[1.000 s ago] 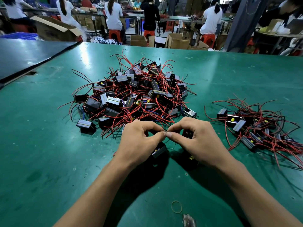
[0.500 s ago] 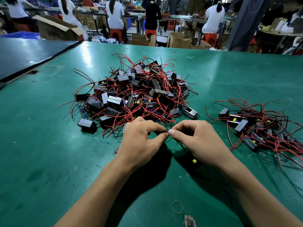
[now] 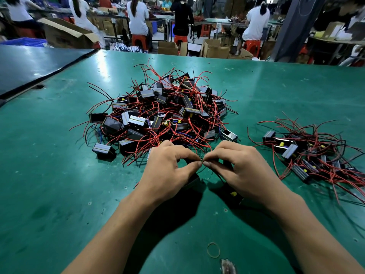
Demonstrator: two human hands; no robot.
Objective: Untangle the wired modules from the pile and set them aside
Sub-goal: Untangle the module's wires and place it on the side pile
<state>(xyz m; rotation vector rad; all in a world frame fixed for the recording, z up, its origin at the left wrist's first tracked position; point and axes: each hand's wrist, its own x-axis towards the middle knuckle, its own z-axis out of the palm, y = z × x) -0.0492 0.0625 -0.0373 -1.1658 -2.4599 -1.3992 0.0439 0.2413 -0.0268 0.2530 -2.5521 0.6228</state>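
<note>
A big pile of black modules with tangled red wires [image 3: 164, 113] lies in the middle of the green table [image 3: 59, 184]. A smaller heap of modules [image 3: 308, 153] lies to the right. My left hand [image 3: 167, 173] and my right hand [image 3: 243, 171] meet fingertip to fingertip just in front of the big pile, pinching thin wire ends between thumbs and forefingers. A black module [image 3: 194, 183] hangs under my left hand. Another black module with a yellow part [image 3: 233, 194] sits under my right hand, partly hidden.
A rubber band [image 3: 213, 249] lies on the table near me, with a small scrap [image 3: 228, 266] by the front edge. A dark table [image 3: 29, 64] adjoins at far left. People sit on red stools among cardboard boxes [image 3: 215, 49] beyond the far edge.
My hands stay pinched together in front of the pile with only slight shifts. The module under my right hand has moved a little toward me and shows its yellow part.
</note>
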